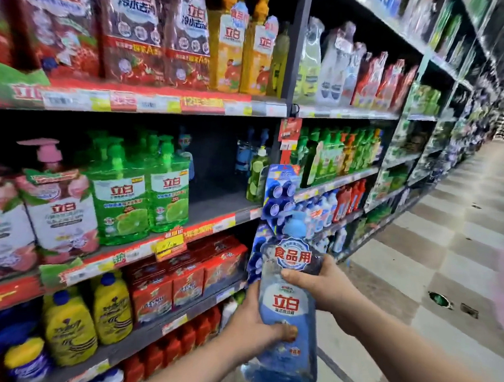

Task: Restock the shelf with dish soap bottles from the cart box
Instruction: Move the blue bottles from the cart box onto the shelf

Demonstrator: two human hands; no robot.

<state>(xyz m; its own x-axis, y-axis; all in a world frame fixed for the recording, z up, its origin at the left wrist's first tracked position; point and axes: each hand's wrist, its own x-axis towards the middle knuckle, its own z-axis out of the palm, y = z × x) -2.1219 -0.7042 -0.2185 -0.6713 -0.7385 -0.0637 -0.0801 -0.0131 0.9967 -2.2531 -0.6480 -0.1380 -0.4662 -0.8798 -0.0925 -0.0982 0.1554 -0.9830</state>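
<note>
I hold a clear blue dish soap bottle [289, 308] upright in front of the shelving, low and right of centre. My left hand [255, 327] grips its lower body from the left, thumb across the front. My right hand [319, 283] clasps its upper body from the right, just under the round red-and-white label. The middle shelf [214, 212] has a bare dark gap between the green pump bottles [138, 189] and a lime bottle [256, 176]; a few blue bottles [244, 155] stand at its back. The cart box is out of view.
Red refill pouches [136, 30] and orange pump bottles [239, 48] fill the top shelf. Yellow bottles [89, 319] and red boxes [186, 278] sit below. A hanging strip of blue toilet blocks [280, 198] dangles beside the bottle. The tiled aisle [432, 261] runs away on the right.
</note>
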